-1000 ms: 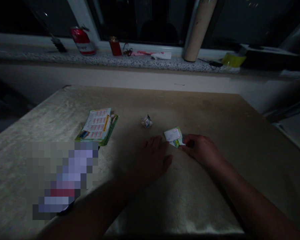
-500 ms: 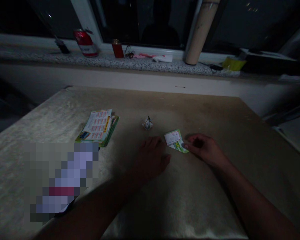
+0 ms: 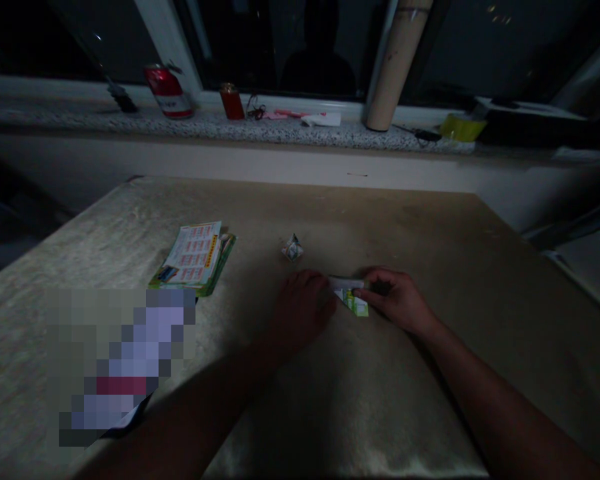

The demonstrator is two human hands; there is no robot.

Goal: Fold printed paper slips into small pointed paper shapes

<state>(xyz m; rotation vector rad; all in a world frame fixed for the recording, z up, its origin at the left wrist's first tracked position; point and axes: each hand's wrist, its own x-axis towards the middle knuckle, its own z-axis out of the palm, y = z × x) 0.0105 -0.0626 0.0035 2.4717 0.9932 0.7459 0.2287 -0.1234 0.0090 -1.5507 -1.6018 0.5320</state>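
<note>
A small folded piece of printed paper (image 3: 356, 306), green and white, lies between my hands low over the table. My right hand (image 3: 397, 297) pinches its right side between thumb and fingers. At the left edge, my left hand (image 3: 306, 303) has its fingers and thumb closed on the paper, palm down and in shadow. Just beyond the left fingertips stands a small folded paper shape (image 3: 293, 248) with pointed corners. A stack of printed leaflets (image 3: 194, 257) with rows of red text sits farther left.
A blurred-out object (image 3: 140, 353) lies beside my left forearm on the table (image 3: 420, 400). Behind, a speckled windowsill (image 3: 205, 130) holds a red can (image 3: 169, 93), a red jar (image 3: 232, 103), a cardboard tube (image 3: 397, 67) and a yellow item (image 3: 461, 128).
My left hand has closed on the paper's left edge. The paper has turned and its upper part is now tilted or folded. My right hand has shifted slightly left.
</note>
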